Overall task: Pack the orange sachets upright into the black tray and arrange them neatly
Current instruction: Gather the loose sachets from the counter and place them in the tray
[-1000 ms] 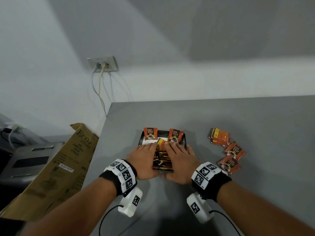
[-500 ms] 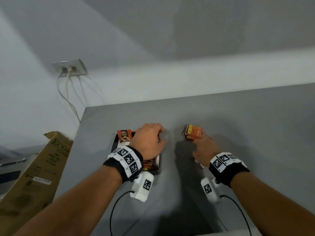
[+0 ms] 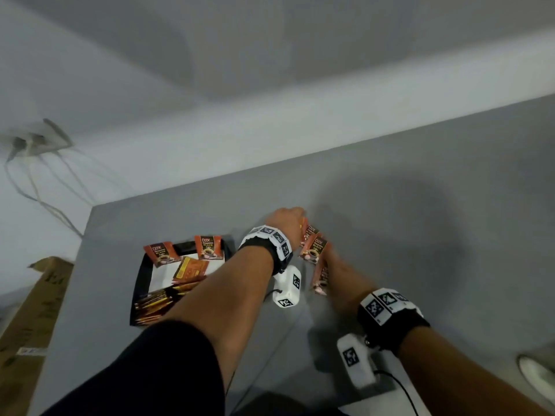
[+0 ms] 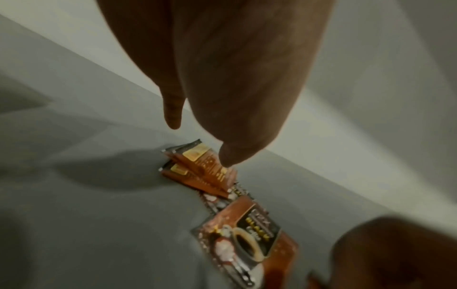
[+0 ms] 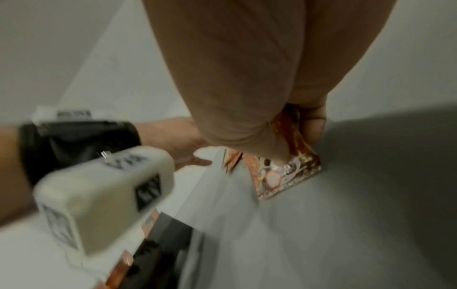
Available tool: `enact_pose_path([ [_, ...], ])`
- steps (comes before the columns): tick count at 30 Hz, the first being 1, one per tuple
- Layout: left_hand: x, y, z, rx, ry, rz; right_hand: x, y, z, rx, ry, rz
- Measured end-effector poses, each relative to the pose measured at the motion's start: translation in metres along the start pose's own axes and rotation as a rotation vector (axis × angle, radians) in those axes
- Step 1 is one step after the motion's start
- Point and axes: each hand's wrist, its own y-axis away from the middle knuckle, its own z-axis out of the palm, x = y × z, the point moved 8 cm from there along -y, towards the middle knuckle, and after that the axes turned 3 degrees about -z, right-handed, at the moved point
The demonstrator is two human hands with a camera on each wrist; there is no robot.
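The black tray (image 3: 139,283) sits on the grey table, left of both arms. Two orange sachets (image 3: 208,247) lean upright at its far wall, one lies back-up in the middle, and a packed row (image 3: 153,304) fills its near end. To the right lie the loose sachets (image 3: 313,247) (image 4: 247,234). My left hand (image 3: 285,220) (image 4: 200,140) reaches across over them, fingers straight, one fingertip (image 4: 227,158) touching the far back-up sachets (image 4: 205,170). My right hand (image 3: 332,265) (image 5: 296,140) pinches one sachet (image 5: 289,168) between thumb and fingers, its lower edge at the tabletop.
A cardboard box (image 3: 27,325) stands off the table's left edge. A wall socket with hanging cables (image 3: 39,142) is at the back left. The wall runs close behind the sachets. A pale round object (image 3: 537,367) shows at the lower right.
My left hand has left the tray and crossed right to the loose sachets. My right hand, reaching for the pile before, now pinches a sachet. The head view has swung right.
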Motion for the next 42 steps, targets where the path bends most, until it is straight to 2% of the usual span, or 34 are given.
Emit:
enact_pose_path([
  [2, -0.010, -0.021, 0.022, -0.026, -0.043, -0.012, -0.004, -0.007, -0.014, 0.073, -0.106, -0.042],
  [4, -0.010, -0.013, 0.019, -0.020, -0.063, -0.041, -0.008, -0.021, -0.021, 0.104, -0.184, -0.069],
  [9, -0.009, 0.012, -0.005, -0.015, -0.053, -0.055, 0.005, -0.059, -0.016, 0.122, -0.103, 0.070],
  [15, -0.029, 0.019, -0.026, 0.068, 0.114, -0.147, 0.018, -0.069, -0.003, 0.116, 0.067, 0.112],
  [18, -0.033, 0.023, -0.024, 0.049, 0.145, -0.198, 0.019, -0.072, -0.004, 0.088, 0.142, 0.090],
  [20, -0.028, 0.027, -0.013, -0.002, 0.169, -0.233, 0.018, -0.069, -0.006, 0.069, 0.133, 0.091],
  [22, -0.021, 0.027, -0.001, -0.036, 0.154, -0.208, 0.018, -0.069, -0.001, 0.014, 0.109, 0.061],
  [26, -0.020, 0.027, 0.018, -0.080, 0.084, -0.213, 0.018, -0.072, -0.009, -0.011, -0.071, -0.011],
  [32, -0.024, 0.033, 0.017, 0.015, 0.060, -0.260, 0.008, -0.090, -0.039, -0.014, -0.093, 0.039],
  [34, -0.028, 0.034, 0.015, 0.029, 0.108, -0.283, 0.003, -0.103, -0.032, -0.076, -0.016, 0.030],
  [36, -0.036, 0.036, 0.014, 0.040, 0.198, -0.321, -0.004, -0.109, -0.023, -0.129, 0.100, -0.041],
  [39, -0.048, 0.036, 0.007, 0.072, 0.282, -0.358, -0.014, -0.104, -0.016, -0.126, 0.301, -0.130],
  [42, -0.050, 0.037, -0.006, 0.062, 0.427, -0.377, -0.013, -0.100, -0.020, -0.107, 0.493, -0.072],
])
